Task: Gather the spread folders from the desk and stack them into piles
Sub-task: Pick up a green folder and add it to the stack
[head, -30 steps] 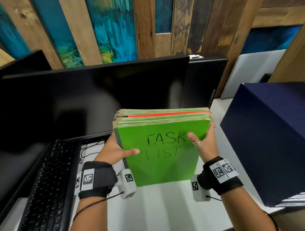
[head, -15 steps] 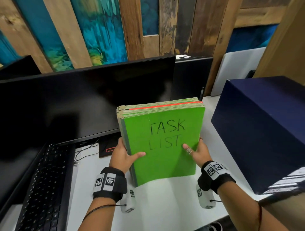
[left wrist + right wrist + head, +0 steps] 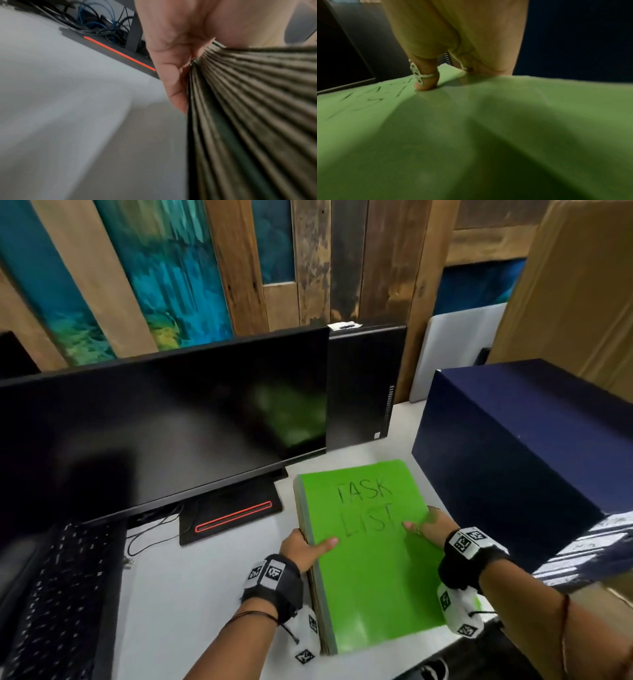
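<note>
We hold a thick stack of folders topped by a bright green cover marked "TASK LIST" point(image 3: 368, 549), low over the white desk point(image 3: 191, 594).

Our left hand point(image 3: 301, 549) grips its left edge, thumb on the cover; our right hand point(image 3: 426, 525) grips the right edge, ringed thumb pressing the top. The stack lies just right of the black monitor point(image 3: 164, 433), between it and a navy box point(image 3: 520, 446).

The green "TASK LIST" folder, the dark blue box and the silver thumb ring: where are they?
Green "TASK LIST" folder point(image 3: 373, 570): head view, bare cover middle.
Dark blue box point(image 3: 513, 440): head view, top face.
Silver thumb ring point(image 3: 417, 73): right wrist view, ornament's front.
</note>
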### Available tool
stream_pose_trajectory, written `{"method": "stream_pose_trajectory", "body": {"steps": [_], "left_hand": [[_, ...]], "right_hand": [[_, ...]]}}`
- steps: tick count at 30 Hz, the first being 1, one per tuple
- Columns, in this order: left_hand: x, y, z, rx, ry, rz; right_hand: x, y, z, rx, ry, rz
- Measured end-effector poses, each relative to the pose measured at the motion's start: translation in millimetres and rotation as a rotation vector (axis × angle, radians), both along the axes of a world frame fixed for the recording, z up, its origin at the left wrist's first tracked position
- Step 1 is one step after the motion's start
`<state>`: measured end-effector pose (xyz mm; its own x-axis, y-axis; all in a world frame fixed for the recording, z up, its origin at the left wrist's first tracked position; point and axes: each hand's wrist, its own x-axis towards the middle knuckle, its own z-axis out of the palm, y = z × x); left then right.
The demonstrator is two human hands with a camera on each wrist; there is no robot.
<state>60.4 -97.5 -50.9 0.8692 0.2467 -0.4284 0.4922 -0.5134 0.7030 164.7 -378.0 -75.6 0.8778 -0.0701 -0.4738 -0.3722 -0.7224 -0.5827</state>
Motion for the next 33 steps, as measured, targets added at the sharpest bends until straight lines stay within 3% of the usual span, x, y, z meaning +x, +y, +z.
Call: {"method": "stream_pose_trajectory", "body": {"steps": [2, 4, 7, 17, 33], "left_hand": [[5.8, -8.6, -3.3, 0.004, 0.023, 0.009], [13.5, -15.6, -3.5, 0.016, 0.038, 0.014], [31.8, -24.5, -2.6, 0.03, 0.029, 0.027], [82.9, -41.1, -0.9, 0.059, 0.025, 0.1], [123.6, -37.7, 4.5, 0.223, 0.121, 0.016]], "right_hand": [[18.0, -4.8, -5.1, -0.069, 0.003, 0.058], [10.1, 10.3, 35.1, -0.108, 0.019, 0.072], [24.1, 18.4, 52.1, -0.107, 0.043, 0.056], [86.5, 29.3, 61.7, -0.233, 0.067, 0.122], [117.1, 29.7, 47.5, -0.368, 0.166, 0.27]]}}
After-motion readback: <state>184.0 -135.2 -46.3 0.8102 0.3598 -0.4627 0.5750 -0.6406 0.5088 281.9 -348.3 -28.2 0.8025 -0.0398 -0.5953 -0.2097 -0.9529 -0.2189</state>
